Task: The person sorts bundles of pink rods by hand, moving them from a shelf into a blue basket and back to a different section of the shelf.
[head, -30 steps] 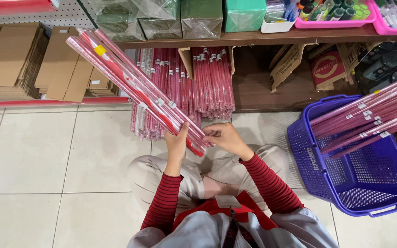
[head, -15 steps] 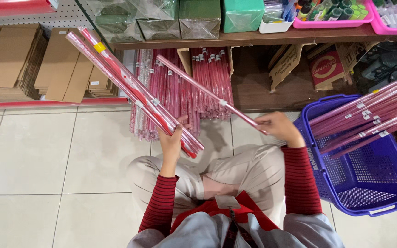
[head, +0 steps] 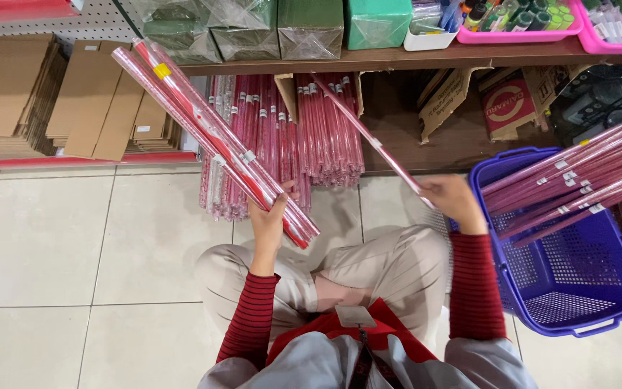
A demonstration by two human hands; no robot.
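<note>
Your right hand point(head: 449, 196) has carried its single roll point(head: 368, 137) further to the right since half a second ago, and it now sits just beside the rim of the purple basket point(head: 534, 317), while the left hand has barely shifted. The right hand's fingers are closed around the lower end of that roll, a long, thin tube wrapped in glossy clear film with red showing through; it slants up and to the left, its far end reaching the shelf edge.

Your left hand point(head: 269, 222) is wrapped around the lower part of a bundle of rolls point(head: 210, 133), several slim red-and-white tubes in shiny wrap, one bearing a small yellow tag near the top. The bundle tilts up to the left, above the pale floor tiles point(head: 73, 245).

Between your hands, more pink and red rolls stand packed under the wooden shelf point(head: 397, 56). The basket is moulded plastic with a perforated mesh wall, and a sheaf of pink rolls point(head: 577, 180) lies slanted across its rim. To the far left, flattened brown cardboard point(head: 88, 101) is stacked in matte slabs.
</note>
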